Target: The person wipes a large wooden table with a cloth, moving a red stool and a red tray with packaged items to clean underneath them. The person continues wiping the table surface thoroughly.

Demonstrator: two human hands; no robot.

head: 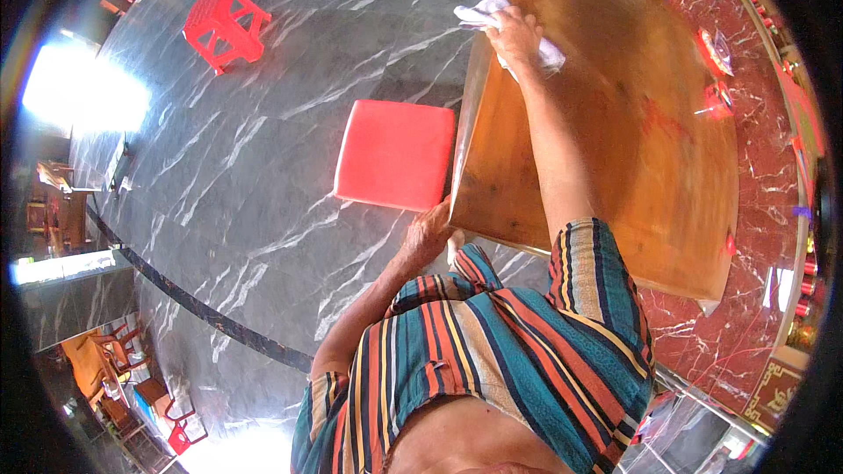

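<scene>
My right hand point(517, 36) is pressed on a white cloth point(552, 58) at the left edge of a brown wooden table point(593, 158). Part of the cloth bunches up past my fingers and hangs over that edge. My left hand point(429, 232) is low at the table's near left corner, close to the front edge of a red square stool point(396, 155). The table corner and the angle hide its fingertips, so whether it grips the table or the stool does not show. A reddish mark point(662, 120) runs across the tabletop.
Small red packages point(716, 100) lie by the table's right edge, beside a red marbled surface point(764, 184). Farther off, a red plastic stool point(227, 26) stands on the grey marbled floor point(217, 138). Wooden furniture point(89, 368) is at lower left. A dark strip point(211, 316) crosses the floor.
</scene>
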